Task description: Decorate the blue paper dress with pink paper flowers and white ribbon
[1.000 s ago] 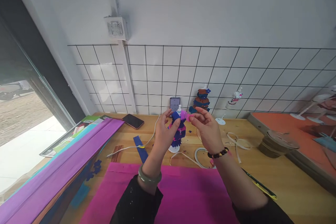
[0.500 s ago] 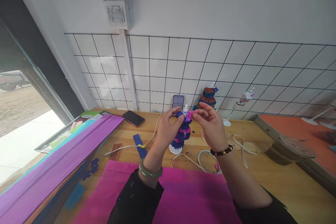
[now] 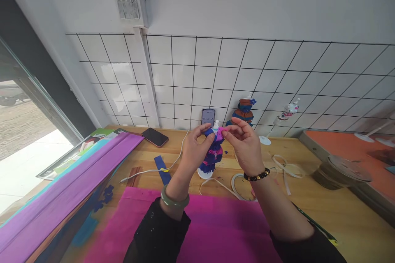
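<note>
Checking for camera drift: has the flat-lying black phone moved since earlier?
No, the phone keeps its place on the brown wooden table, near its back edge.

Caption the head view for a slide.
Left hand at the blue side, right hand pinching pink material, near the top of a small ruffled figure on a wooden table.

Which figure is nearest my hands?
The blue-and-pink figure, between your left hand and right hand; the brown-and-blue figure and white figure stand farther back, nearer the wall.
</note>
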The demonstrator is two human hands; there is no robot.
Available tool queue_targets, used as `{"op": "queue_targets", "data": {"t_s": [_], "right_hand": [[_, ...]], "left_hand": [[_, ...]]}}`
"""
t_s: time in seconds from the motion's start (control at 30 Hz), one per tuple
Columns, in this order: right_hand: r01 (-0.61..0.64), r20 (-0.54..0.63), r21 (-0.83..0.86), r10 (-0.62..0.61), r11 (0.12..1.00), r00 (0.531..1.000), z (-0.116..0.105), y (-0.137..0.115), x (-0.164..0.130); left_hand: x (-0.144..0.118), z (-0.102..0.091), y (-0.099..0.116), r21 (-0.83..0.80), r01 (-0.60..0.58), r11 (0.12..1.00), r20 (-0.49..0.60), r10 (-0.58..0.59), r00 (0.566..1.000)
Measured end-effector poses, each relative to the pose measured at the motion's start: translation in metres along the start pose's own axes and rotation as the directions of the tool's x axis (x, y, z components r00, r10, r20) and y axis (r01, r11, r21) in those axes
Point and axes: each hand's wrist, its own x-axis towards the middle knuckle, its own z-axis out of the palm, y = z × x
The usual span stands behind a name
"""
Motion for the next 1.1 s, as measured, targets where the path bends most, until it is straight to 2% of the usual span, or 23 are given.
{"op": "queue_targets", "data": {"t_s": [0.37, 0.6, 0.77, 0.93, 1.1], "right_hand": [[-0.078, -0.006, 0.093, 0.079, 0.993, 0.997, 0.0016, -0.0019, -0.0008], [-0.148, 0.032, 0.138, 0.145, 0.979, 0.989, 0.0008, 0.0022, -0.0021], [-0.203, 0.065, 0.22, 0.194, 0.954, 0.979, 0.0009, 0.0017, -0.0024], [-0.261, 0.075, 0.308, 0.251, 0.915, 0.965, -0.0029, -0.0001, -0.0043], [-0.266, 0.033, 0.263, 0.267, 0.927, 0.963, -0.0042, 0.001, -0.005]], "left_hand": [[-0.0005, -0.0018, -0.0007, -0.017, 0.0, 1.0, 0.018, 0.001, 1.0], [-0.0013, -0.0038, 0.0027, -0.042, 0.006, 0.999, 0.054, -0.004, 0.999], [-0.0012, -0.0026, 0.0052, -0.122, 0.078, 0.989, 0.021, -0.076, 0.997], [-0.0007, -0.0011, 0.0041, -0.136, 0.079, 0.988, 0.011, -0.079, 0.997], [-0.0005, -0.0011, 0.0029, -0.099, 0.058, 0.993, 0.016, -0.056, 0.998]]}}
